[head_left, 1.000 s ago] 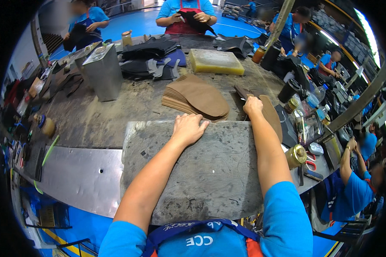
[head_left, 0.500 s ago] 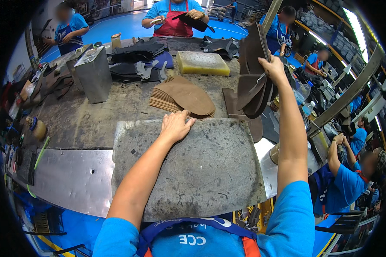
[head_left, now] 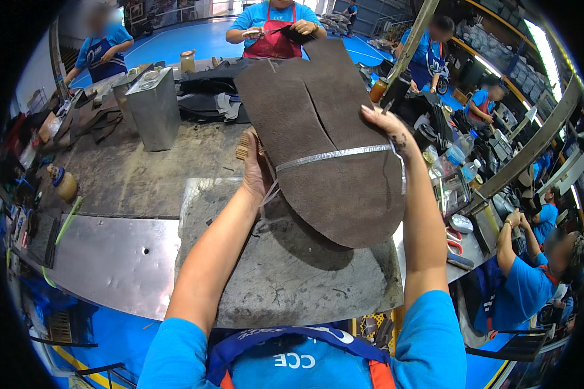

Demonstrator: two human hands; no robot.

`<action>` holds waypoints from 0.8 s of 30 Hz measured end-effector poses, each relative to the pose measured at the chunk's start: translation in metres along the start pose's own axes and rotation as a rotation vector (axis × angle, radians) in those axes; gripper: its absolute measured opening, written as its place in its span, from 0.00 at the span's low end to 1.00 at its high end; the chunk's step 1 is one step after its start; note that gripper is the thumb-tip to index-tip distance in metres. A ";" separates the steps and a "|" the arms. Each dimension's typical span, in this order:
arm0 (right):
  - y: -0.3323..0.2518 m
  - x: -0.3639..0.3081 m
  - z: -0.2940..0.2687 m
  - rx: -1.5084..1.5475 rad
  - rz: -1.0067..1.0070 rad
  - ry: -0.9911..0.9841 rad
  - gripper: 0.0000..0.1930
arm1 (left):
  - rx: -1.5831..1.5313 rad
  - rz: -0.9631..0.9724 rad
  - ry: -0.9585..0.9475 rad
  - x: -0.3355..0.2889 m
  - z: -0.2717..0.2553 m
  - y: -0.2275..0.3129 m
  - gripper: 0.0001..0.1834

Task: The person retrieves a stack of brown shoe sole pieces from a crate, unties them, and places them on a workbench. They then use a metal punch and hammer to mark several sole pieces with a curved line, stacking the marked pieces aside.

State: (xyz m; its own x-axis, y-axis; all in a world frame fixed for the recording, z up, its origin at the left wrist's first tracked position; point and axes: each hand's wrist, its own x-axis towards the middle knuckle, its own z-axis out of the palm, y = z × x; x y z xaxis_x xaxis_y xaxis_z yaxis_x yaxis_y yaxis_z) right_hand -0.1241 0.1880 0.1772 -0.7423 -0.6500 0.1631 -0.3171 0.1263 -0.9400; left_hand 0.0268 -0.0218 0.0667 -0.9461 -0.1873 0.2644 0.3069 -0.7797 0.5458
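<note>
Between my hands, a bundle of dark brown leather pieces [head_left: 344, 201] is raised and tilted above a worn grey work board [head_left: 253, 292]. A thin silvery strip [head_left: 337, 154] runs across the bundle, with a loose end hanging on the left. My left hand [head_left: 256, 170] grips the bundle's left edge, its fingers mostly hidden behind it. At the right edge, my right hand [head_left: 390, 129] holds the bundle with the thumb on its front face. Part of the tan leather stack [head_left: 243, 146] shows beyond my left hand; the bundle hides the rest.
Metal cans [head_left: 152, 110] stand at the back left, near piled dark leather pieces [head_left: 207, 81]. A glue jar [head_left: 63, 185] sits at far left. Red-handled scissors [head_left: 454, 243] and plastic bottles [head_left: 457, 152] lie or stand on the right. Across the table, a person [head_left: 276, 29] handles a dark piece.
The brown bundle has come from the right to above the board, its broad face now showing. My left hand has left the board and taken hold of the bundle's left edge.
</note>
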 end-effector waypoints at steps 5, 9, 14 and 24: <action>0.057 -0.023 -0.001 -0.222 0.200 0.195 0.21 | 0.143 -0.328 0.053 0.014 -0.021 -0.002 0.31; 0.079 -0.059 -0.003 -0.511 0.423 0.179 0.23 | 0.494 -0.372 0.237 0.024 -0.045 -0.017 0.17; 0.092 -0.097 -0.007 -0.332 0.298 0.234 0.17 | 0.402 -0.435 0.202 0.020 -0.050 -0.014 0.13; 0.060 -0.245 -0.029 -0.017 0.122 0.526 0.21 | 0.481 -0.399 0.219 0.015 -0.052 -0.013 0.16</action>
State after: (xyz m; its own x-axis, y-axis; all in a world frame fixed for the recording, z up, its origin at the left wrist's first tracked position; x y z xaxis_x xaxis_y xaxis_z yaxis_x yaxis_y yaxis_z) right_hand 0.0211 0.3766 0.0900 -0.9683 -0.1672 0.1856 -0.2166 0.1923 -0.9571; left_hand 0.0035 -0.0451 0.0223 -0.9805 -0.0959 -0.1716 -0.1073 -0.4705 0.8759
